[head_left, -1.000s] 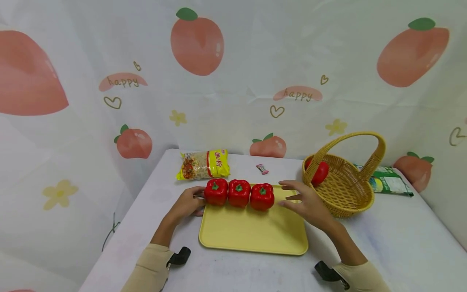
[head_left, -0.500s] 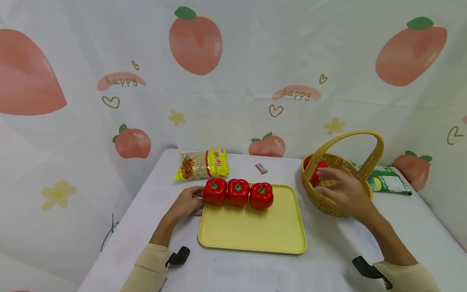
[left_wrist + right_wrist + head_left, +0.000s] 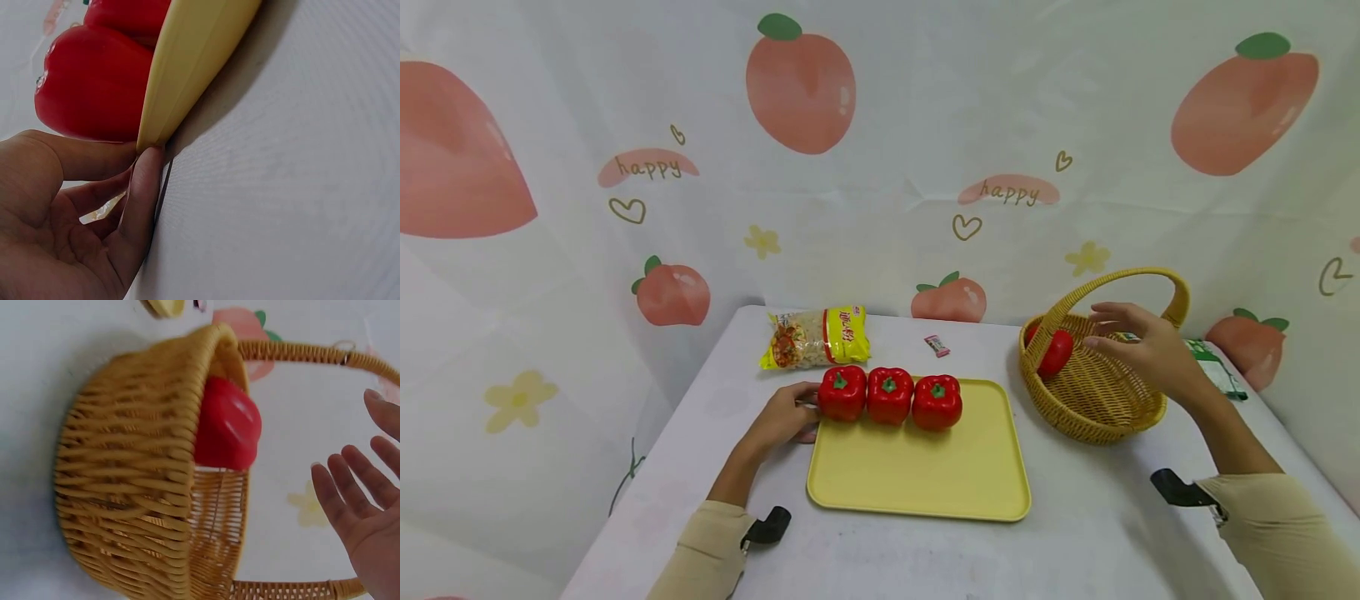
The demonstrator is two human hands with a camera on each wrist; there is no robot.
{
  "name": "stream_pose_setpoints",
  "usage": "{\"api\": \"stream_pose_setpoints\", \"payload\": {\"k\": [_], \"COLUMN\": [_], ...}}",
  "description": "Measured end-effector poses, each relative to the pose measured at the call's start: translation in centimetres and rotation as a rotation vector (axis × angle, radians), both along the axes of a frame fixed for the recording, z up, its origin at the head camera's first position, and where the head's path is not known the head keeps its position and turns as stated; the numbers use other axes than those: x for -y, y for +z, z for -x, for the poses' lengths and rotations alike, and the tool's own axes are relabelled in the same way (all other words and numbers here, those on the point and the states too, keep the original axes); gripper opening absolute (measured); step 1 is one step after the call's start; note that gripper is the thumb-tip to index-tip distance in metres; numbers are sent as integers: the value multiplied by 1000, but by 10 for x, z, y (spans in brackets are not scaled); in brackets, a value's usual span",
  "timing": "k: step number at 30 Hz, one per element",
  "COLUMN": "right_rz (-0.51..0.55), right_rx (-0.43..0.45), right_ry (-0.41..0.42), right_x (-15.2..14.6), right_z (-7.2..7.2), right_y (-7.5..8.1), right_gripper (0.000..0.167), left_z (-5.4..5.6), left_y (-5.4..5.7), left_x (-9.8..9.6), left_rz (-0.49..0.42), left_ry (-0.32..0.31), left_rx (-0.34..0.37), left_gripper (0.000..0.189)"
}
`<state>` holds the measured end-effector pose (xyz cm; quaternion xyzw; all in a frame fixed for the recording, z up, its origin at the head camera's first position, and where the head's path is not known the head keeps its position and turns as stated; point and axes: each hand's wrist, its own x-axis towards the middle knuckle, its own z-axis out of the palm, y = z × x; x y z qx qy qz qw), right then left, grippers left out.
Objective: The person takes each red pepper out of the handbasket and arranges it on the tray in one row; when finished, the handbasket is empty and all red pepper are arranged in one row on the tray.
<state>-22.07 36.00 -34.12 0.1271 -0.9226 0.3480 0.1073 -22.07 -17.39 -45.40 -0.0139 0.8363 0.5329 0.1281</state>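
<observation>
My left hand pinches the upper left corner of a yellow tray. In the left wrist view, the thumb lies at the tray's rim and a finger reaches under it. Three red bell peppers stand in a row along the tray's far side: a left pepper, a middle pepper and a right pepper. My right hand hovers over a wicker basket, fingers spread and holding nothing. Inside the basket, at its left, lies another red pepper.
Behind the tray lies a yellow-ended food bag, with a small pink candy to its right. A green packet sits behind the basket, whose handle arches high. A printed cloth backs the table.
My right hand has moved right from beside the right pepper on the tray to above the basket, then slightly up and farther right. The left hand has stayed at the tray corner.
</observation>
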Motion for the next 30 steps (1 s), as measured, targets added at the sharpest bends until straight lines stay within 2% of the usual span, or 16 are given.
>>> {"api": "stream_pose_setpoints", "payload": {"k": [8, 14, 23, 30], "right_rz": [-8, 66, 104, 120], "right_rx": [188, 310, 433, 491], "right_ry": [-18, 20, 59, 63], "right_x": [-8, -11, -16, -9], "right_z": [30, 48, 65, 68], "right_y": [2, -7, -25, -35], "right_gripper": [69, 74, 76, 76], "left_z": [1, 0, -1, -2], "left_y": [0, -1, -1, 0], "left_x": [-1, 0, 0, -1], "left_rz": [-5, -11, -11, -11], "left_ry": [1, 5, 9, 8], "left_rx": [-6, -3, -2, -7], "left_gripper": [53, 52, 52, 52]}}
